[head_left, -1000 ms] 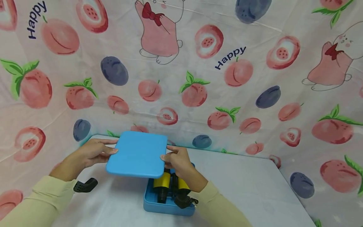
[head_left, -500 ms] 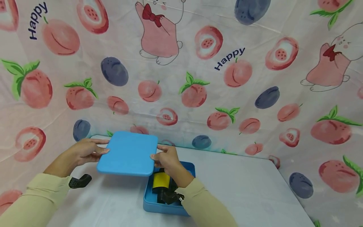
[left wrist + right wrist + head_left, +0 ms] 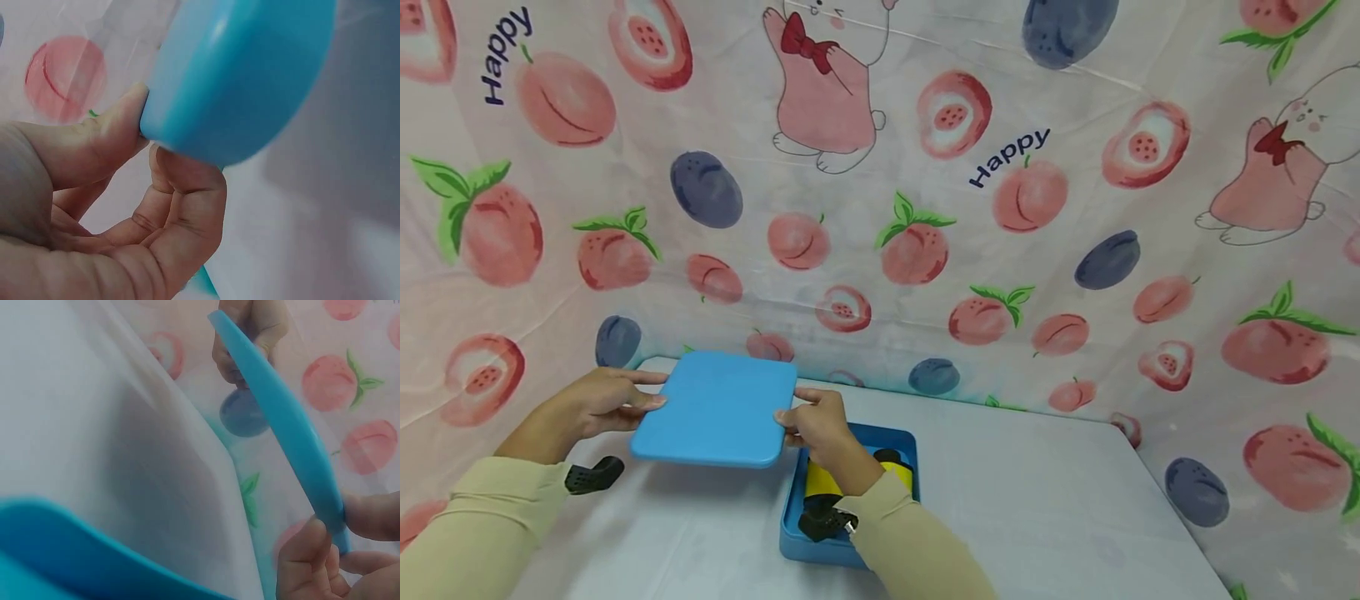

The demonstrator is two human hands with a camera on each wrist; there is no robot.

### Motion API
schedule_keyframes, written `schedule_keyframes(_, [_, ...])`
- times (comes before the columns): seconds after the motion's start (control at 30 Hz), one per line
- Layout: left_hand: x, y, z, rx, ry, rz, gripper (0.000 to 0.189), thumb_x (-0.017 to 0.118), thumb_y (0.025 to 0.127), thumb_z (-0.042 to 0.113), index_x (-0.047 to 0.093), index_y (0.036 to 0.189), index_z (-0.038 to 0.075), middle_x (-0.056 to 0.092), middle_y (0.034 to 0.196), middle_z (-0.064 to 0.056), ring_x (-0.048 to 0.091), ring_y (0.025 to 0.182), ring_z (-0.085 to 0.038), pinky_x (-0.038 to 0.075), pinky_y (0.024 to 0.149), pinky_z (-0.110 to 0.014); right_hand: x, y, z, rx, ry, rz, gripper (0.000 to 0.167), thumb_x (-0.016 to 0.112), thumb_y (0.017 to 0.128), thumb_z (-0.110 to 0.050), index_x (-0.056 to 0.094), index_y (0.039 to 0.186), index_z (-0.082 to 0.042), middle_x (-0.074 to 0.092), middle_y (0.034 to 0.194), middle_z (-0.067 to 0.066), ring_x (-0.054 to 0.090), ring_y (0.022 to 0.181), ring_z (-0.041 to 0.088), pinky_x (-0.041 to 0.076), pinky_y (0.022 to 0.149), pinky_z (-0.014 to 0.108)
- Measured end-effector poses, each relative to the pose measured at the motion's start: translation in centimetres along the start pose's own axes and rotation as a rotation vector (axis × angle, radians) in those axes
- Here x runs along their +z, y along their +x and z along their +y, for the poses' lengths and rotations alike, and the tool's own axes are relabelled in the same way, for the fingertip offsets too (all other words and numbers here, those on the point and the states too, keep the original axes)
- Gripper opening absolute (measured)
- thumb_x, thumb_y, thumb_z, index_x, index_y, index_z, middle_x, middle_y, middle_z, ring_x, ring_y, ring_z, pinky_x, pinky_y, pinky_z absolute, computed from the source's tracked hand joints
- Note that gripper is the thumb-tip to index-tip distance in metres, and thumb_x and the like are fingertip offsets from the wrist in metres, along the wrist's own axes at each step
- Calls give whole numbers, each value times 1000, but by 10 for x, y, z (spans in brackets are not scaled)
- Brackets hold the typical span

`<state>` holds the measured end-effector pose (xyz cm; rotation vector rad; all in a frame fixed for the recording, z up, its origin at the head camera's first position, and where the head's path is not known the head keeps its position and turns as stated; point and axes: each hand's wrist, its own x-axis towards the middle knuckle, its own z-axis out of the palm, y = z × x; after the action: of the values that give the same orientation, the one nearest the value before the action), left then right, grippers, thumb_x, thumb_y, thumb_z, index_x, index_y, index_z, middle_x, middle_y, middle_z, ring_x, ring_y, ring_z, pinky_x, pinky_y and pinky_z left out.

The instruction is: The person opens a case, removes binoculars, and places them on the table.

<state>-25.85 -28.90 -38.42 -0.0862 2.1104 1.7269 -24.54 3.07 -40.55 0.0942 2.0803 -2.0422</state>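
Note:
A flat blue lid (image 3: 715,408) with rounded corners is held above the table, left of a blue box (image 3: 827,552). My left hand (image 3: 598,404) pinches its left edge, thumb and fingers on opposite faces, as the lid (image 3: 244,75) shows in the left wrist view. My right hand (image 3: 820,425) grips the opposite edge; in the right wrist view the lid (image 3: 294,437) is seen edge-on. Inside the box lie yellow and black binoculars (image 3: 822,481), partly hidden by my right forearm and wrist camera.
The box stands on a white-covered table (image 3: 1037,500). Behind and beside the table hangs a curtain (image 3: 865,225) printed with peaches, plums and rabbits. Black wrist cameras (image 3: 595,476) stick out from both sleeves. The lid's shadow falls on the tabletop.
Both hands have carried the lid leftward, off from over the box. More of the box's back rim now shows. The box has stayed in place.

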Motion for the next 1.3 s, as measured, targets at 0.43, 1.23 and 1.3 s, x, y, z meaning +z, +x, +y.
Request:
schedule_keyframes(0.43, [-17,7,-19,-54,81,50,76,71,97,6,28,159,-9,62,112,-10,61,93,-19,62,82,-32,34,-1,11,18,-83,88,52,72,95,0,57,145,1,73,91,11,55,61,15,52,58,25])
schedule_keyframes(1.23, [-28,6,-41,-95,124,135,65,71,97,6,42,153,-7,65,97,-7,61,88,-20,62,77,-31,69,-3,25,104,-84,144,55,59,93,10,56,147,-2,60,102,11,47,62,17,46,60,25])
schedule_keyframes(1.3, [-28,6,-42,-99,126,135,64,71,97,6,42,153,-7,65,96,-7,60,88,-21,61,77,-31,72,-3,27,114,-79,157,56,57,92,11,56,146,-2,59,100,10,46,60,16,45,59,24])
